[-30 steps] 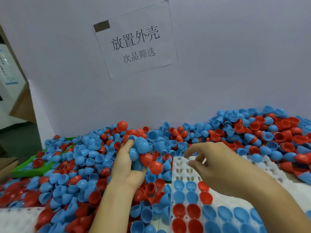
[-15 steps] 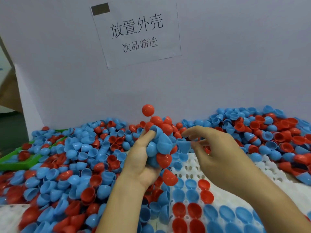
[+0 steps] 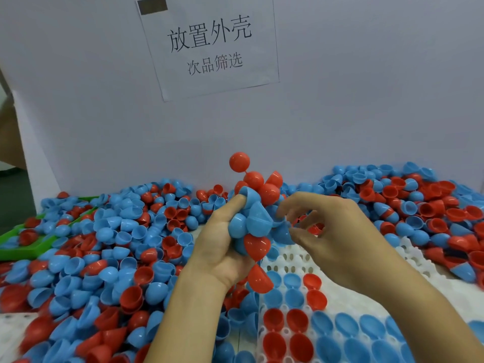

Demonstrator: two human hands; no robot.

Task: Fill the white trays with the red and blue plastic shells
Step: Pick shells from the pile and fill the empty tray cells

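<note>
Though hard-walled and glossy, the shells (image 3: 125, 260) are judged very light, hollow and slippery, prone to nest, cling and spill; a single shell is best taken at its rim between thumb and fingertip, not by the smooth dome. Loose shells are heaped across the table to the left and far right of the white tray (image 3: 296, 260), which lies low and right of centre. Near rows of its pockets are seen filled with red and blue halves; far pockets, under the hands, are bare.

A bunch of shells (image 3: 251, 218) is gripped above the tray's far left corner by the left hand (image 3: 220, 250), fingers curled round it, thumb pressed on a blue one at top. Several red shells stick out above and below, some seemingly linked by thin stems. One red shell (image 3: 259, 280) hangs lowest, loosely held by the look of it.

The right hand (image 3: 332, 237) is half open, fingers bent; a blue shell (image 3: 284, 233) at the bunch's edge is pinched by thumb and fingertip.
</note>
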